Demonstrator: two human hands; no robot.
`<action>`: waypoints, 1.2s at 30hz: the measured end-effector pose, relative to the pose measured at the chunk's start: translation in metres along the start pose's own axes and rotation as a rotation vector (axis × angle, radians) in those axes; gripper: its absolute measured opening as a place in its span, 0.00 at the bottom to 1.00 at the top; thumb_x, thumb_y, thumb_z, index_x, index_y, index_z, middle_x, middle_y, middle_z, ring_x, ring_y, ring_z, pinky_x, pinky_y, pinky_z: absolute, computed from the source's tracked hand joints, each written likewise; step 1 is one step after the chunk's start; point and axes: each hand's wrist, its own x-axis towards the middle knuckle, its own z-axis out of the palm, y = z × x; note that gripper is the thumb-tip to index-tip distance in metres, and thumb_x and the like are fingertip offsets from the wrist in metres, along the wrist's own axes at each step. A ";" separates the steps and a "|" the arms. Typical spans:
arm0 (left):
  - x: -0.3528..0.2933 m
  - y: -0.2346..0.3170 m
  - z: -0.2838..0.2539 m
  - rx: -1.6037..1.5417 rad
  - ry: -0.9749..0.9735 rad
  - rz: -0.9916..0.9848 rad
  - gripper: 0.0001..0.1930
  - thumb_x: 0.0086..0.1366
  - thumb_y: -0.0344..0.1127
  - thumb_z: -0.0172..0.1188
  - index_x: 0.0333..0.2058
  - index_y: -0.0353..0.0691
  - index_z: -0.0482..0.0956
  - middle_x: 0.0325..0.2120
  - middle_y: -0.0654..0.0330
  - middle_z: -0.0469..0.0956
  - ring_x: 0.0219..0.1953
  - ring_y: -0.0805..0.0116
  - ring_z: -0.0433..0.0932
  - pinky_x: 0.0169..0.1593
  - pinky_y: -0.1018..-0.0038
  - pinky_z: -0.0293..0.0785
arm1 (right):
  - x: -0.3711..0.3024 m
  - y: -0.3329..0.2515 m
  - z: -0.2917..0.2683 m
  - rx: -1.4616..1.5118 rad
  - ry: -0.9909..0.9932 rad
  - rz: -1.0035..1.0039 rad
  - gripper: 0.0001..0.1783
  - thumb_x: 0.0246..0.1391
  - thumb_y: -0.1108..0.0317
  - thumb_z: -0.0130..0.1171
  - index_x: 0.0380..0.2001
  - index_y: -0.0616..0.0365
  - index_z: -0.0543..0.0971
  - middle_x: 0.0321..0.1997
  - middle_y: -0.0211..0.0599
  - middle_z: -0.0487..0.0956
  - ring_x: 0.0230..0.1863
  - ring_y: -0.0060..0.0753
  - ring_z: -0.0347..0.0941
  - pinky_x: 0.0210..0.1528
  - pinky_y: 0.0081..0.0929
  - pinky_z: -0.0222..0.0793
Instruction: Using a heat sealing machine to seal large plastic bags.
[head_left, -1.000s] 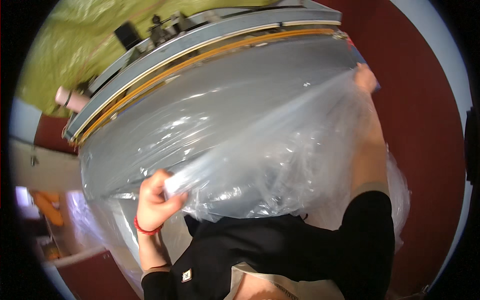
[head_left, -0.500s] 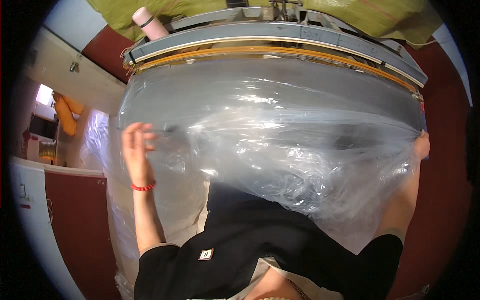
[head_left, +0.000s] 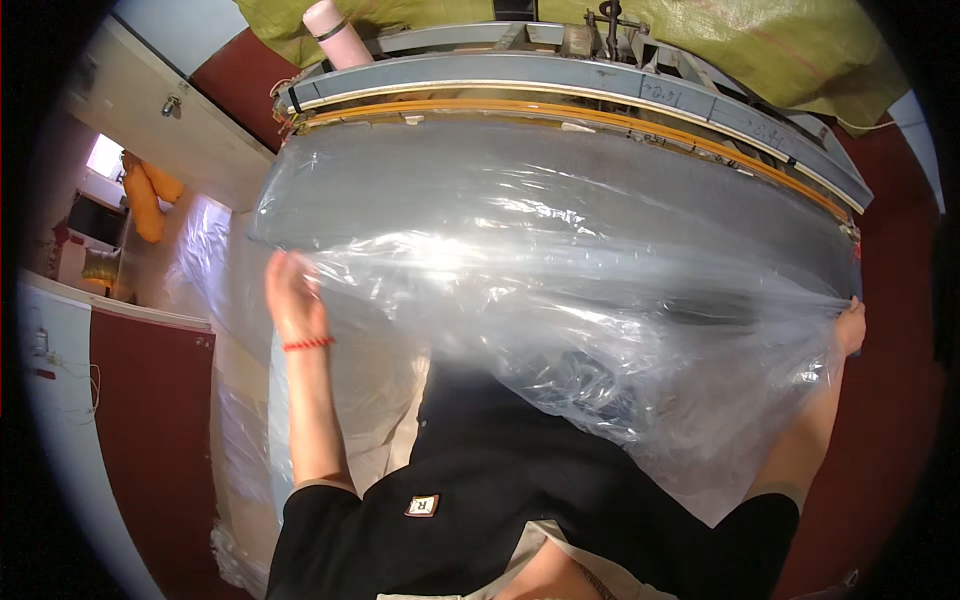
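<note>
Large clear crinkled plastic sheet [head_left: 560, 300] spread wide over grey metal machine bed [head_left: 560, 165], slack bunched toward chest. Left hand [head_left: 292, 295] flat against left edge, fingers extended, no clear pinch. Right hand [head_left: 850, 325] closed on right corner, film taut. Judged mid-spreading; next move calls for even tension. Orange sealing bar [head_left: 600, 118] just beyond; open room left, dark red wall [head_left: 890, 400] close right.
</note>
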 end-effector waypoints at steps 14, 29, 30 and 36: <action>0.153 -0.081 0.088 1.207 -0.560 0.743 0.05 0.49 0.31 0.58 0.25 0.36 0.75 0.23 0.55 0.74 0.26 0.62 0.73 0.31 0.73 0.68 | 0.036 0.082 0.051 0.933 -0.027 0.077 0.24 0.54 0.50 0.44 0.33 0.63 0.75 0.30 0.33 0.74 0.31 0.25 0.66 0.36 0.22 0.62; 0.140 -0.082 0.109 1.153 -0.694 0.759 0.07 0.48 0.25 0.58 0.29 0.36 0.74 0.25 0.56 0.74 0.28 0.64 0.73 0.33 0.75 0.69 | 0.016 0.146 -0.010 1.317 -0.177 0.371 0.24 0.51 0.51 0.50 0.41 0.61 0.71 0.37 0.28 0.71 0.37 0.22 0.64 0.41 0.20 0.60; 0.136 -0.080 0.112 1.168 -0.665 0.804 0.07 0.48 0.26 0.58 0.29 0.36 0.74 0.25 0.56 0.74 0.29 0.62 0.73 0.34 0.73 0.69 | 0.013 0.143 -0.014 1.315 -0.184 0.379 0.24 0.51 0.51 0.51 0.41 0.61 0.72 0.37 0.28 0.71 0.37 0.21 0.64 0.40 0.19 0.60; 0.145 -0.069 0.124 1.496 -0.743 0.947 0.07 0.49 0.33 0.57 0.25 0.36 0.73 0.27 0.55 0.73 0.34 0.58 0.72 0.36 0.70 0.68 | 0.033 0.135 0.007 1.241 -0.115 0.296 0.18 0.50 0.54 0.52 0.33 0.60 0.76 0.27 0.25 0.72 0.29 0.19 0.66 0.33 0.17 0.62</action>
